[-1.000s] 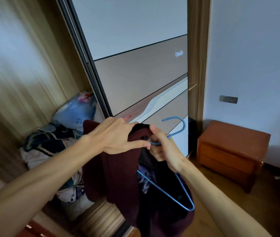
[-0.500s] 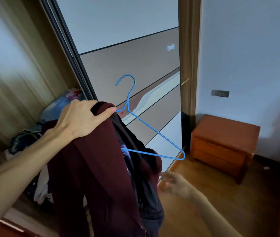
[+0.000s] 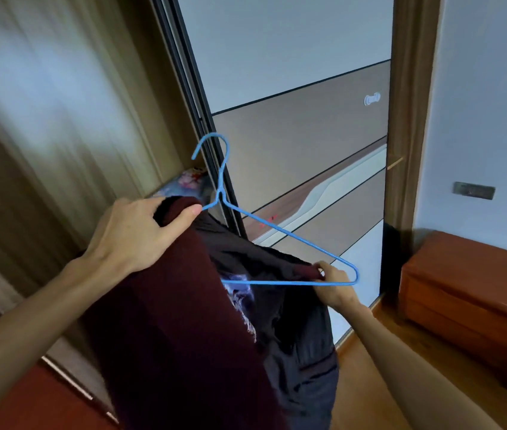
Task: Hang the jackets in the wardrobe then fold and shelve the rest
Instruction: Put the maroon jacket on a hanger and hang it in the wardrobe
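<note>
The wardrobe [image 3: 60, 119] is standing open on the left, its sliding door [image 3: 292, 135] filling the middle of the view. In front of that opening, near us, a dark red jacket [image 3: 177, 321] is hanging in mid-air with its black lining turned outward on the right. Over at the right wall, a low wooden cabinet [image 3: 469, 299] is sitting on the floor. A blue wire hanger [image 3: 277, 283] is poking up out of the jacket, hook upward. Its left end is buried in the fabric and its right corner is showing bare. The left hand [image 3: 134, 234] is gripping the jacket's top over that hidden end. The right hand [image 3: 334, 285] is pinching a fold of red cloth right at the hanger's bottom bar. Far inside the wardrobe, a flowered bundle [image 3: 184, 184] is peeking out.
</note>
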Tool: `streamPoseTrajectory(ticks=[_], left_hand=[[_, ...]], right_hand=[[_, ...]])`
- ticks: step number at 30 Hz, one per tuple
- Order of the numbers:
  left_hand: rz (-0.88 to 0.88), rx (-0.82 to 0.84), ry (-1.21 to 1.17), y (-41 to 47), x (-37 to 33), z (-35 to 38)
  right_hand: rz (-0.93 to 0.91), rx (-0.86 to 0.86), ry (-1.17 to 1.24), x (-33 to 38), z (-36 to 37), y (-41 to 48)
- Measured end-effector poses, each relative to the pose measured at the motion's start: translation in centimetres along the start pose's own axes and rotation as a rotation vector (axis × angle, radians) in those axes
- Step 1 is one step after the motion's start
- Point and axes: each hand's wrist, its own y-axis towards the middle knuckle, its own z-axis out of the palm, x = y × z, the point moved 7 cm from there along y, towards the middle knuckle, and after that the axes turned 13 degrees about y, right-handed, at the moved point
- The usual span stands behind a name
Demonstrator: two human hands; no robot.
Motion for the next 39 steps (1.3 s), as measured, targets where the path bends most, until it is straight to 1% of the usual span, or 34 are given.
streamPoseTrajectory(ticks=[2, 5, 8, 10, 13, 16, 19, 22, 24, 25, 26, 27, 28, 29, 30, 31, 32, 33, 34, 35, 36, 37, 39], left_hand=[[-0.005, -0.012, 0.067, -0.4, 2.0, 0.8], [-0.017, 0.009, 0.161, -0.7, 4.3, 2.1], [-0.055, 0.026, 0.223, -0.6, 5.5, 3.2], [-0.113, 0.043, 0.227, -0.5, 5.4, 3.7], [-0.181, 0.038, 0.185, -0.2, 4.1, 3.9], [-0.236, 0.03, 0.103, 0.2, 3.4, 3.9], [-0.332, 0.097, -0.073, 0.2, 3.3, 4.0], [-0.376, 0.171, -0.291, 0.1, 1.2, 4.2], [-0.416, 0.189, -0.433, 0.0, 0.4, 4.2], [-0.443, 0.173, -0.505, 0.0, 0.5, 4.1], [-0.472, 0.137, -0.568, 0.1, 1.2, 4.0], [-0.498, 0.089, -0.624, 0.1, 2.1, 3.7], [-0.522, 0.042, -0.67, 0.2, 3.2, 3.4], [-0.539, -0.002, -0.71, 0.2, 4.3, 3.1], [-0.548, -0.048, -0.736, 0.2, 5.4, 2.8], [-0.556, -0.092, -0.751, 0.2, 6.4, 2.2], [-0.565, -0.13, -0.76, 0.3, 7.3, 1.6], [-0.572, -0.168, -0.773, 0.3, 8.2, 0.9], [-0.573, -0.206, -0.79, 0.5, 8.9, 0.2], [-0.565, -0.241, -0.801, 0.7, 9.5, -0.5], [-0.546, -0.267, -0.803, 1.1, 9.9, -1.3], [-0.516, -0.289, -0.796, 1.6, 10.2, -2.0], [-0.453, -0.335, -0.739, 2.4, 10.7, -3.5]], right_hand=[[-0.033, -0.027, -0.011, 2.3, -2.9, 0.9], [-0.03, -0.048, -0.079, 6.9, -7.6, 1.2], [-0.1, -0.061, -0.193, 12.8, -10.7, 0.1], [-0.171, -0.095, -0.258, 16.6, -11.3, -1.3], [-0.273, -0.131, -0.341, 21.2, -9.9, -3.7], [-0.269, -0.106, -0.43, 24.0, -8.2, -5.2], [-0.274, -0.146, -0.432, 26.6, -7.8, -6.4], [-0.409, -0.255, -0.46, 30.1, -5.5, -8.5], [-0.564, -0.295, -0.442, 31.9, -2.9, -10.3], [-0.638, -0.291, -0.414, 32.5, -1.9, -11.3], [-0.685, -0.239, -0.358, 32.7, -1.4, -12.0], [-0.712, -0.142, -0.249, 32.5, -1.4, -12.3], [-0.725, -0.003, -0.109, 32.4, -1.7, -12.7], [-0.763, 0.085, 0.017, 32.2, -2.6, -13.1], [-0.822, 0.076, 0.072, 32.0, -4.1, -13.4], [-0.868, -0.036, 0.041, 31.4, -6.4, -13.1], [-0.845, -0.135, -0.038, 30.3, -8.6, -12.3], [-0.727, -0.137, -0.112, 29.0, -10.1, -10.9], [-0.582, -0.03, -0.143, 27.9, -10.5, -9.6], [-0.452, 0.134, -0.142, 26.8, -9.9, -8.7], [-0.363, 0.277, -0.108, 26.0, -8.7, -8.3], [-0.335, 0.34, -0.056, 25.6, -7.8, -7.9], [-0.376, 0.327, 0.011, 26.1, -6.2, -8.0]])
